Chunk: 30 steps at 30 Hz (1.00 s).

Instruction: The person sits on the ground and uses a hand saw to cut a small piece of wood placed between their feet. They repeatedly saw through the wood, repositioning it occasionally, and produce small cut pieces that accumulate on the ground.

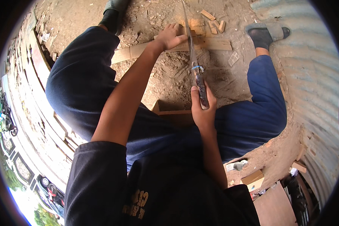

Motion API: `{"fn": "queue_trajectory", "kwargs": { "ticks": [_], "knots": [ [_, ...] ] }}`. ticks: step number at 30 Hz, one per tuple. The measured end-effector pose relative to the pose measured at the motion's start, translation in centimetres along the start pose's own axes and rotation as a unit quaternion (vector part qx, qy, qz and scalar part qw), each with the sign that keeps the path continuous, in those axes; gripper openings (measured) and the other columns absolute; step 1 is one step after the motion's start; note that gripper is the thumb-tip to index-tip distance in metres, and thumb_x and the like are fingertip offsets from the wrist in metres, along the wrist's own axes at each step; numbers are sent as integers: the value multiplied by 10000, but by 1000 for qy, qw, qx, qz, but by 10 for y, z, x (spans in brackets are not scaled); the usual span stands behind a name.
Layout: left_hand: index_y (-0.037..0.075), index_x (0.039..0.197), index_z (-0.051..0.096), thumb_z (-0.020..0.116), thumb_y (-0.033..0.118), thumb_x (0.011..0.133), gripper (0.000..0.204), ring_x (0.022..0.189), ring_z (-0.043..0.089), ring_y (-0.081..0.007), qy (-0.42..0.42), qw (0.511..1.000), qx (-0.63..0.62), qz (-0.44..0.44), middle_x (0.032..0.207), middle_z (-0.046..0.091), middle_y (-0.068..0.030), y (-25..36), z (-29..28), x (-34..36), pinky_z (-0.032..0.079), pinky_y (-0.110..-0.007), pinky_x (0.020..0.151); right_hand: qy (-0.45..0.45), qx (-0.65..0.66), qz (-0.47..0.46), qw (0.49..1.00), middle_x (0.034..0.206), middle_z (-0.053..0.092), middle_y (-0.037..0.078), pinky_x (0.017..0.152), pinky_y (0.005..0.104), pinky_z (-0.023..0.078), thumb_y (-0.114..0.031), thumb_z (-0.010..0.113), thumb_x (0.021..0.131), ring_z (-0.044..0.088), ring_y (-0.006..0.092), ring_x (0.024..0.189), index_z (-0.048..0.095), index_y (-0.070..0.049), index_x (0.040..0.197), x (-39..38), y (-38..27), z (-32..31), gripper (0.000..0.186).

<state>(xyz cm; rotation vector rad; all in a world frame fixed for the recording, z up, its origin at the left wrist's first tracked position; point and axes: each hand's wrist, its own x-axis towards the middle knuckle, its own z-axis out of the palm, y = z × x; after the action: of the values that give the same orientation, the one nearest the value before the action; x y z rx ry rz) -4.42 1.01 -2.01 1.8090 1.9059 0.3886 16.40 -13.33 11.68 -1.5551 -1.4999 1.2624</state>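
R hand (pixel 204 115) wrapped round saw (pixel 198 80) handle, ctr frame; L hand (pixel 171 37) loosely open, fingers spread, by wood strip (pixel 216 45), upper ctr.

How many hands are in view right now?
2: the left hand at the wood, left of the saw, and the right hand around the saw's handle.

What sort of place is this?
Probably a rough outdoor work spot: bare dirt ground, corrugated metal sheeting, and small wood pieces near a handheld long-bladed tool.
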Motion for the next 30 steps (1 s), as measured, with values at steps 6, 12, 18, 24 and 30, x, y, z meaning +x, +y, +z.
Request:
{"fn": "queue_trajectory", "kwargs": {
  "ticks": [6,12,18,24,30],
  "knots": [
    [-52,916,715,417,473,945,604,943,667,-435,132,942,-159,-265,916,697,-261,11,13,22,509,-452,906,-38,-4,41,998,884,594,7,723,236,454,-110,614,961,499,68,756,578,28,1261,-3,-2,-8,332],
    [-11,797,738,473,400,917,504,733,698,-400,157,941,-63,-292,748,679,-265,29,18,25,563,-453,737,-90,-24,11,996,1086,664,98,823,269,487,-82,664,912,595,105,896,465,37,1406,-12,11,-12,545],
    [3,715,726,464,377,924,502,618,694,-300,140,946,-43,-288,659,677,-202,30,20,25,578,-428,683,-37,5,49,998,1051,690,191,821,330,514,-111,664,899,667,175,911,437,30,1429,-15,17,-4,593],
    [9,703,723,459,377,925,504,583,676,-271,123,949,-40,-288,641,671,-179,28,17,28,578,-418,670,-34,-32,39,998,1085,676,198,844,309,511,-67,612,912,674,210,931,470,39,1395,29,-2,14,514],
    [-14,737,724,488,383,907,492,637,694,-337,120,946,-34,-299,688,678,-227,36,11,26,572,-427,706,13,-76,-68,995,1089,678,161,840,275,501,-9,577,914,656,154,938,503,39,1370,-13,27,13,465]
  ]
}}
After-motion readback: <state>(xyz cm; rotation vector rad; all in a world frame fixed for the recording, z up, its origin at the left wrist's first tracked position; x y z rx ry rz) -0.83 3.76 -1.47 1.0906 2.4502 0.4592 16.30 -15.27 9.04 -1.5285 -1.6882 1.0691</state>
